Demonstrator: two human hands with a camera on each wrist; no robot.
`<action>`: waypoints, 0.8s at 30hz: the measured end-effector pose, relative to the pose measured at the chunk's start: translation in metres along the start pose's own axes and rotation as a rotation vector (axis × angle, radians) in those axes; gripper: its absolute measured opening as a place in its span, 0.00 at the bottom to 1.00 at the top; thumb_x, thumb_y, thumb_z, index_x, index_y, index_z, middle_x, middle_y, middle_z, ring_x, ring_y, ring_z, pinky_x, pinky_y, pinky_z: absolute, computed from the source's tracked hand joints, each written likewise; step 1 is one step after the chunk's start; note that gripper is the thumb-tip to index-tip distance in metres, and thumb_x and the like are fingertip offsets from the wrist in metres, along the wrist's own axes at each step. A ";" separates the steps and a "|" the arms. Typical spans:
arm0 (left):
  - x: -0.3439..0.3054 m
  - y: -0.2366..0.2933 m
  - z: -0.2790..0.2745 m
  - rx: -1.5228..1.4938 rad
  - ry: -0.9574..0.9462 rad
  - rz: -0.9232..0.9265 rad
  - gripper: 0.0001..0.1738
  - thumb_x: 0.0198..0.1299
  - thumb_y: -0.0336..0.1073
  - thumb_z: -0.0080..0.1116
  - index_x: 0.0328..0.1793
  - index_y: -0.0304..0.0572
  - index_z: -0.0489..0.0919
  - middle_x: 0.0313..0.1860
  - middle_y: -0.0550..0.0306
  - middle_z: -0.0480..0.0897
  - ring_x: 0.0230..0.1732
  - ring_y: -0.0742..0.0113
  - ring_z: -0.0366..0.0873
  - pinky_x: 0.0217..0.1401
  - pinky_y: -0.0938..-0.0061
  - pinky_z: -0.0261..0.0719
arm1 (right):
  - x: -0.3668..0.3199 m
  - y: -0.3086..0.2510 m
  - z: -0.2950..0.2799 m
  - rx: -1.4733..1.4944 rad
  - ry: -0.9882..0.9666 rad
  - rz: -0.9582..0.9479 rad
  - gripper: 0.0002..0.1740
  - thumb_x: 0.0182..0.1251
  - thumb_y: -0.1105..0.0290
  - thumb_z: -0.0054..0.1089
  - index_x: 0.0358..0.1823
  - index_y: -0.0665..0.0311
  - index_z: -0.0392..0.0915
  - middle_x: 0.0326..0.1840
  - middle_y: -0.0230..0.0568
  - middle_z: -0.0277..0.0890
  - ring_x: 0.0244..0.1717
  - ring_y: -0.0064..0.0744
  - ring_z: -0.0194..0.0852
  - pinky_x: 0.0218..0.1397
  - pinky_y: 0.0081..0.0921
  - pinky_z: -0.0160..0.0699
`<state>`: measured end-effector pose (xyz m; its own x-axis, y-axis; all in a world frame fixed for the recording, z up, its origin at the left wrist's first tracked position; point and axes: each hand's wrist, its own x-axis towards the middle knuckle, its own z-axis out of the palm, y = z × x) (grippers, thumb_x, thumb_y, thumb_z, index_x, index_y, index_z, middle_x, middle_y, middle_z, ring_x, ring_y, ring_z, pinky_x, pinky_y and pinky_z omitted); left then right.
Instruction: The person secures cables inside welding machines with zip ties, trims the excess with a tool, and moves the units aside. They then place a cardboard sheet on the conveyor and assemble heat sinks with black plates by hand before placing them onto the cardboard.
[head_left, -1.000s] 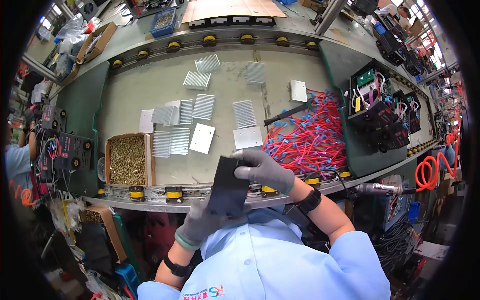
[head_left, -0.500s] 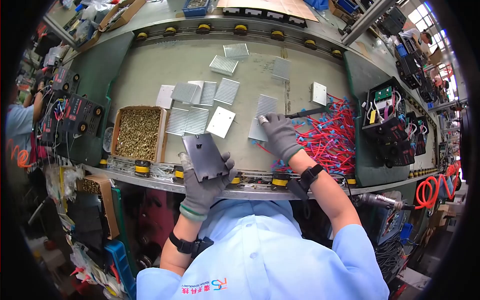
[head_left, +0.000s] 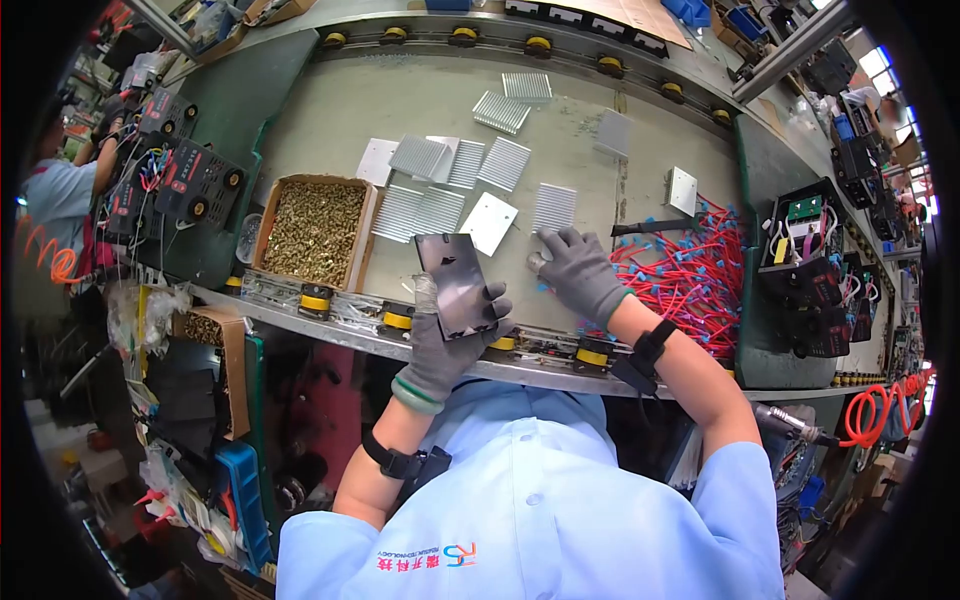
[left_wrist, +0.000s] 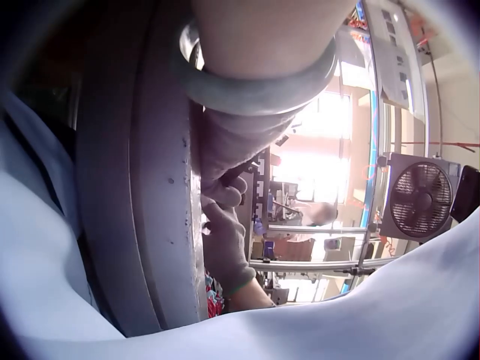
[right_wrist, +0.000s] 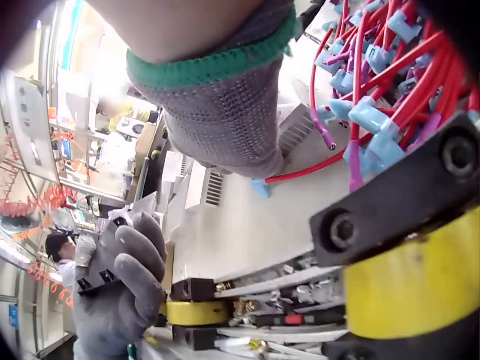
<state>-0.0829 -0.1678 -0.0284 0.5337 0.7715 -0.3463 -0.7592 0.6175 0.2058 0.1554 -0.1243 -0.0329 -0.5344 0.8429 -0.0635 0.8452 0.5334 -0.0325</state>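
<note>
The dark plate (head_left: 457,290) is lying tilted across the palm of the left hand (head_left: 442,362), whose fingers are gripping its edges in front of the desk (head_left: 330,90). Just below a finned metal block (head_left: 554,210), the right hand (head_left: 585,275) is reaching over the desk with fingers bending downward, though whether they are gripping anything cannot be told; red wires (head_left: 690,285) are lying beside it.

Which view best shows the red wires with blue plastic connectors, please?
The right wrist view: the red wires and blue connectors appear largest. The head view shows more, but smaller; the left wrist view, a sliver.
</note>
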 end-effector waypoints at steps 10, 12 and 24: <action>0.008 0.003 -0.011 0.003 0.044 -0.023 0.52 0.58 0.74 0.52 0.69 0.31 0.65 0.58 0.41 0.74 0.58 0.50 0.76 0.63 0.53 0.79 | -0.003 0.006 0.001 -0.150 -0.108 0.293 0.22 0.67 0.61 0.54 0.62 0.35 0.76 0.73 0.48 0.59 0.62 0.50 0.71 0.58 0.49 0.70; 0.008 0.002 -0.017 -0.005 0.029 -0.017 0.52 0.58 0.75 0.51 0.69 0.32 0.64 0.58 0.42 0.74 0.58 0.49 0.76 0.63 0.52 0.78 | -0.001 0.006 -0.012 0.019 -0.261 0.341 0.25 0.61 0.57 0.61 0.62 0.39 0.76 0.74 0.51 0.59 0.54 0.51 0.79 0.57 0.46 0.74; 0.016 -0.014 0.043 -0.081 -0.154 -0.193 0.49 0.61 0.77 0.41 0.76 0.47 0.60 0.68 0.43 0.68 0.65 0.45 0.70 0.69 0.46 0.70 | 0.032 -0.041 -0.121 0.892 0.118 0.629 0.34 0.52 0.45 0.65 0.50 0.68 0.81 0.44 0.48 0.82 0.46 0.43 0.83 0.55 0.33 0.78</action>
<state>-0.0478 -0.1572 0.0021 0.7171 0.6589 -0.2273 -0.6620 0.7459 0.0737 0.1026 -0.1105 0.0869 0.0373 0.9732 -0.2271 0.6425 -0.1974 -0.7404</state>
